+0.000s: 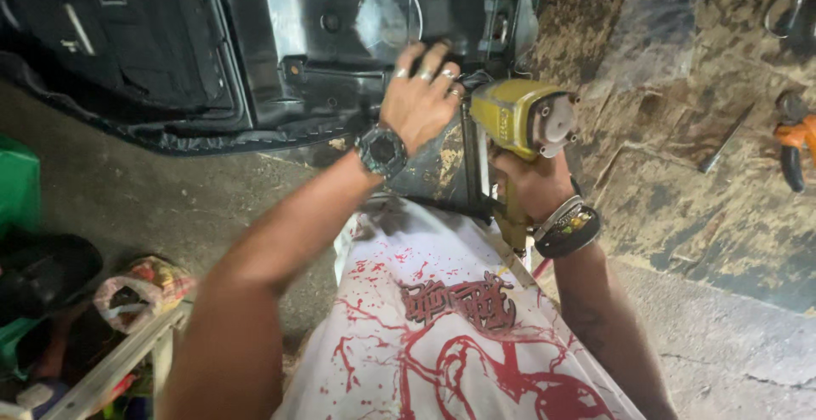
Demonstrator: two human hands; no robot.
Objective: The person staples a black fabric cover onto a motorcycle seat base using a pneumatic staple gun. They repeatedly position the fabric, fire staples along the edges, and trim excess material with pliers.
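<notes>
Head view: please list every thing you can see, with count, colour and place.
seat base: one, black plastic, top centre, underside up
staple gun: one, yellow, centre, nose at the seat edge
workbench: one, worn brown, right
pliers: one, orange and black, far right on the bench
bag: one, multicoloured, lower left
shirt: one, white with red print, bottom centre
left hand: rings, dark watch, pressing on the seat base
right hand: bracelets, gripping the staple gun

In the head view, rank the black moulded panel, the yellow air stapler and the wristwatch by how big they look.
1. black moulded panel, by far the largest
2. yellow air stapler, held in the right hand
3. wristwatch on the left hand
</notes>
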